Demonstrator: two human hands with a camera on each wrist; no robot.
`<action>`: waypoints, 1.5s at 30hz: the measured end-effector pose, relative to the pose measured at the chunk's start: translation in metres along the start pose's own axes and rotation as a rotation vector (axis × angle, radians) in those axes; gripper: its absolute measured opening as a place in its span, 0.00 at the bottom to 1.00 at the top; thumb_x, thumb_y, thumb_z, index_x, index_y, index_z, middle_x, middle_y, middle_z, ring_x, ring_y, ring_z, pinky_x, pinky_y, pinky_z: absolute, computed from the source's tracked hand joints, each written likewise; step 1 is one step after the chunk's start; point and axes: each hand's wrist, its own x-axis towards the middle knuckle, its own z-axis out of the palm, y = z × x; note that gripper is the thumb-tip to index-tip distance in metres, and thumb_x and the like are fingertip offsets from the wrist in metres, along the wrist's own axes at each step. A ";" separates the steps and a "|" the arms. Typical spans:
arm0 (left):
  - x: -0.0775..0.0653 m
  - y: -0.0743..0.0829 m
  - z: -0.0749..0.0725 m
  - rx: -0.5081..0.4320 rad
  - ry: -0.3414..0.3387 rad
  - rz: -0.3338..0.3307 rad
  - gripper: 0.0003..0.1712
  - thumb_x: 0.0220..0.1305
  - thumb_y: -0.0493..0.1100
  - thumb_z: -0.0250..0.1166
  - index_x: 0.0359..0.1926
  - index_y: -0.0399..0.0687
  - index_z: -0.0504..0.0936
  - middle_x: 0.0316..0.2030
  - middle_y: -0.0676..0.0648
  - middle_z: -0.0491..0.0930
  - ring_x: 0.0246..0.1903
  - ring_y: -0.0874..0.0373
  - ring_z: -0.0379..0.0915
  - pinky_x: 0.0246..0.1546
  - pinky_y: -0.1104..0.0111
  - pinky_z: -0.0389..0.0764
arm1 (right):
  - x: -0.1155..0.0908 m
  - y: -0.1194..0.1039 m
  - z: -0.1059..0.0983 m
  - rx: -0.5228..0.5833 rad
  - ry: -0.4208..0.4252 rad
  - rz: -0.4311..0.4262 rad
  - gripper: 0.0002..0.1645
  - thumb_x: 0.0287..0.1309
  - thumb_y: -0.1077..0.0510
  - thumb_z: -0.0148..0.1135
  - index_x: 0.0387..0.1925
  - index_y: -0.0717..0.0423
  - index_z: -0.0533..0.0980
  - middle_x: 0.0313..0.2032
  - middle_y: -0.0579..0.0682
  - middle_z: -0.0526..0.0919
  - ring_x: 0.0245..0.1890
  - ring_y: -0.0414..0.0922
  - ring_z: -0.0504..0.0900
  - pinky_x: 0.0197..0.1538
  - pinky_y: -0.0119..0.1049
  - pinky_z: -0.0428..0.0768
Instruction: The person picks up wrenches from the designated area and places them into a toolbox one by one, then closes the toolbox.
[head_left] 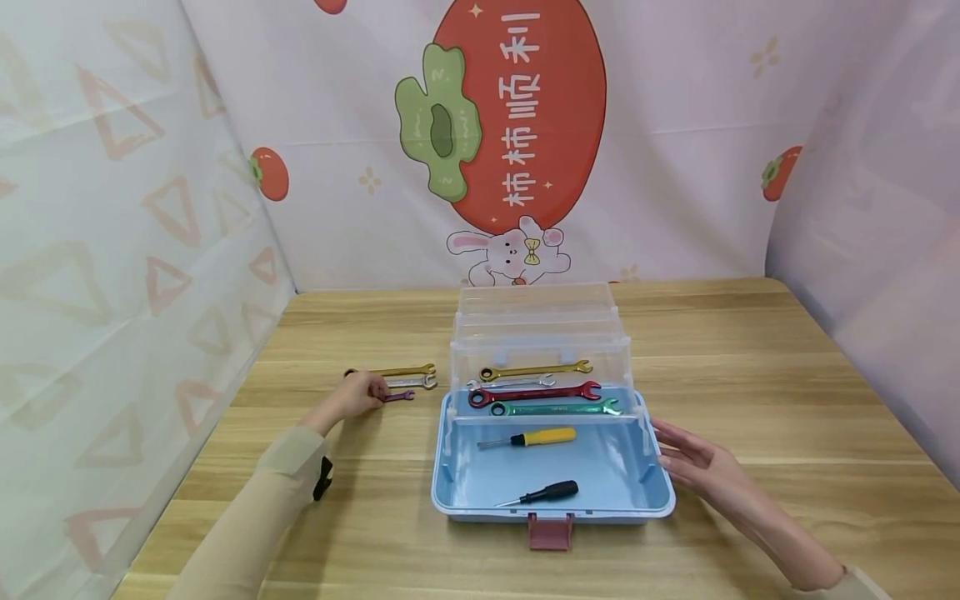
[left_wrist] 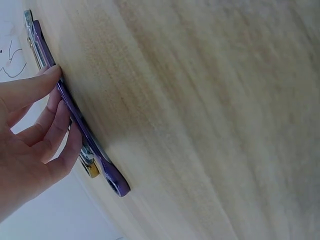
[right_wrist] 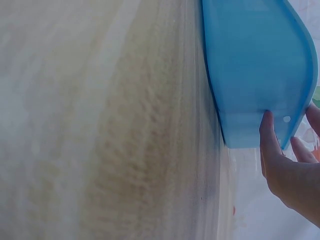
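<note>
On the table left of the box, my left hand (head_left: 363, 393) pinches a small purple combination wrench (left_wrist: 82, 122) between thumb and fingers. Just behind it lie a gold wrench (head_left: 408, 371) and a silver wrench (head_left: 420, 383). My right hand (head_left: 701, 467) rests its extended fingertips on the right side of an opened light-blue toolbox (head_left: 487, 512); in the right wrist view, one finger touches the outer wall (right_wrist: 260, 65). Gold (head_left: 536, 369), silver (head_left: 517, 384), red (head_left: 536, 395) and green (head_left: 558, 409) wrenches lie at the box's translucent trays.
Inside the box bottom are a yellow screwdriver (head_left: 549, 436) and a black-handled screwdriver (head_left: 558, 492). Its translucent tiers (head_left: 540, 325) stand raised at the back. A dusty-red latch (head_left: 550, 532) hangs off the front. Printed cloth (head_left: 675, 192) encloses the wooden table (head_left: 360, 517).
</note>
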 end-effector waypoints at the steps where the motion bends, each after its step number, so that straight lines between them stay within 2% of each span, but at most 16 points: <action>1: 0.000 0.000 -0.001 -0.011 -0.005 -0.004 0.07 0.48 0.26 0.62 0.30 0.35 0.79 0.25 0.46 0.76 0.26 0.58 0.68 0.28 0.66 0.71 | 0.000 0.000 0.000 0.000 -0.001 -0.001 0.39 0.56 0.56 0.56 0.64 0.63 0.51 0.62 0.67 0.55 0.46 0.23 0.69 0.46 0.28 0.73; 8: -0.001 0.001 -0.001 -0.058 -0.016 -0.041 0.06 0.48 0.26 0.62 0.30 0.35 0.78 0.25 0.45 0.75 0.26 0.57 0.68 0.28 0.66 0.71 | 0.000 0.001 0.001 0.002 0.005 -0.009 0.38 0.56 0.57 0.56 0.64 0.64 0.52 0.61 0.68 0.56 0.46 0.24 0.70 0.46 0.28 0.73; 19: 0.001 -0.004 0.000 -0.132 0.006 -0.042 0.07 0.46 0.25 0.63 0.28 0.36 0.77 0.25 0.46 0.75 0.27 0.58 0.69 0.30 0.66 0.73 | 0.000 0.000 0.000 0.010 -0.004 -0.012 0.38 0.56 0.58 0.56 0.64 0.65 0.51 0.61 0.68 0.56 0.46 0.26 0.71 0.45 0.27 0.73; 21: 0.000 -0.004 0.000 -0.142 0.005 -0.045 0.07 0.46 0.25 0.63 0.28 0.36 0.77 0.25 0.46 0.76 0.26 0.58 0.70 0.30 0.66 0.73 | 0.000 0.001 0.000 0.015 -0.007 -0.023 0.38 0.56 0.58 0.56 0.64 0.65 0.52 0.60 0.63 0.61 0.46 0.27 0.72 0.45 0.27 0.73; 24: 0.000 -0.003 0.000 -0.149 0.002 -0.042 0.06 0.46 0.26 0.63 0.28 0.36 0.78 0.25 0.46 0.77 0.27 0.58 0.71 0.30 0.66 0.74 | 0.000 0.002 -0.001 0.032 -0.018 -0.047 0.36 0.57 0.59 0.55 0.63 0.65 0.52 0.55 0.46 0.69 0.47 0.27 0.72 0.45 0.27 0.73; 26: -0.001 -0.003 0.000 -0.152 0.003 -0.047 0.06 0.46 0.26 0.64 0.28 0.36 0.78 0.25 0.46 0.77 0.27 0.58 0.71 0.30 0.65 0.74 | 0.000 0.002 -0.001 0.045 -0.024 -0.060 0.36 0.57 0.60 0.54 0.63 0.65 0.52 0.50 0.35 0.71 0.47 0.27 0.71 0.45 0.27 0.73; 28: -0.001 -0.004 0.000 -0.149 0.003 -0.042 0.06 0.47 0.26 0.64 0.28 0.37 0.78 0.25 0.47 0.77 0.27 0.58 0.72 0.31 0.65 0.74 | 0.000 0.003 -0.001 0.054 -0.030 -0.066 0.35 0.57 0.60 0.54 0.63 0.65 0.53 0.48 0.31 0.71 0.47 0.26 0.71 0.45 0.27 0.73; 31: -0.001 -0.005 0.001 -0.159 0.008 -0.050 0.06 0.47 0.27 0.64 0.28 0.37 0.78 0.26 0.47 0.77 0.27 0.57 0.72 0.31 0.65 0.74 | 0.000 0.003 -0.001 0.053 -0.031 -0.065 0.35 0.57 0.60 0.54 0.64 0.64 0.53 0.49 0.33 0.70 0.47 0.26 0.71 0.45 0.27 0.73; 38: -0.002 -0.006 0.001 -0.157 0.008 -0.013 0.06 0.46 0.27 0.64 0.27 0.36 0.77 0.26 0.46 0.77 0.27 0.57 0.72 0.30 0.65 0.74 | 0.000 0.003 0.000 0.042 -0.025 -0.060 0.35 0.57 0.60 0.54 0.63 0.64 0.53 0.51 0.36 0.70 0.47 0.26 0.71 0.46 0.27 0.73; 42: -0.001 -0.006 0.000 -0.170 0.027 -0.008 0.06 0.45 0.26 0.65 0.27 0.36 0.77 0.25 0.46 0.78 0.27 0.57 0.72 0.30 0.66 0.74 | 0.000 0.002 0.000 0.035 -0.020 -0.052 0.36 0.57 0.59 0.54 0.63 0.64 0.53 0.53 0.40 0.69 0.47 0.26 0.71 0.46 0.27 0.73; 45: 0.000 -0.005 -0.001 -0.175 0.042 -0.006 0.06 0.45 0.26 0.64 0.27 0.36 0.77 0.25 0.46 0.77 0.27 0.58 0.72 0.30 0.66 0.74 | 0.000 0.002 0.000 0.037 -0.022 -0.050 0.36 0.57 0.59 0.54 0.64 0.64 0.53 0.52 0.39 0.69 0.47 0.26 0.71 0.45 0.27 0.73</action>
